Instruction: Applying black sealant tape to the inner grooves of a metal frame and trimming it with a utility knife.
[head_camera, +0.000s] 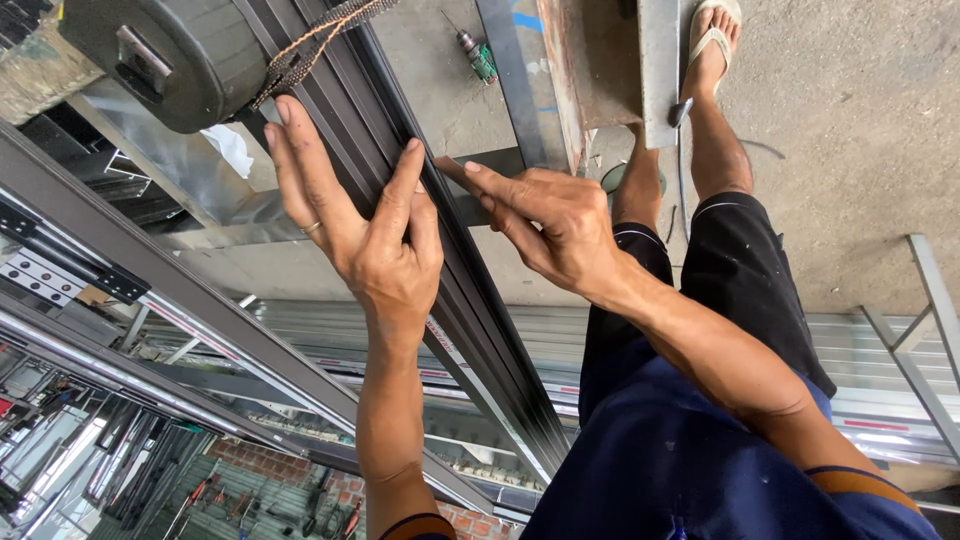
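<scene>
A long dark grey aluminium profile (480, 300) with several grooves runs diagonally from the top middle down to the bottom middle. My left hand (365, 225) lies flat against its left side, fingers spread and thumb pressed on the ridge; a ring sits on one finger. My right hand (545, 220) touches the same profile from the right, index finger pushed into a groove beside the left thumb. Neither hand holds a loose object.
A dark round machine housing (170, 55) with a woven strap (305, 45) hangs at the top left. Other metal frame bars (150, 270) cross the left. A drill (478, 58) lies on the concrete floor. Silver profiles (890, 400) are stacked at the right.
</scene>
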